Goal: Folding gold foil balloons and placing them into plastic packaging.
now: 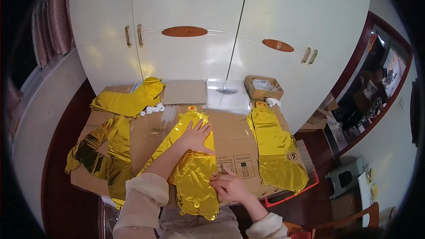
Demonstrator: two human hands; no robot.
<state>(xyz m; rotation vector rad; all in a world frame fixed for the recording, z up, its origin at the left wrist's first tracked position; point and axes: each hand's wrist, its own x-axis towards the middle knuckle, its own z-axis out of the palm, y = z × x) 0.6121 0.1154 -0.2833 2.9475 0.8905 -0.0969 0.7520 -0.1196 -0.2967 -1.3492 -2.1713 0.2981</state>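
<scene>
A flat gold foil balloon (pixel 195 168) lies lengthwise in the middle of the cardboard-covered table, its lower end reaching the near edge by my lap. My left hand (pixel 197 137) rests flat on its upper half with the fingers spread. At the balloon's lower right edge, my right hand (pixel 229 186) has its fingers bent and appears to pinch the foil; the fingertips are partly hidden. Another flat gold balloon (pixel 279 150) lies to the right. On the left is an angular gold balloon (pixel 117 139), and behind it a stack of gold balloons (pixel 128 99).
Along the back are white rolled pieces (pixel 152 108), a grey-brown board (pixel 185 92), clear plastic bags (pixel 228 96) and a small cardboard box (pixel 264 87). White cabinets (pixel 186 0) stand behind. A red-edged crate (pixel 312 172) shows under the table's right side, near a grey-green stool (pixel 347 177).
</scene>
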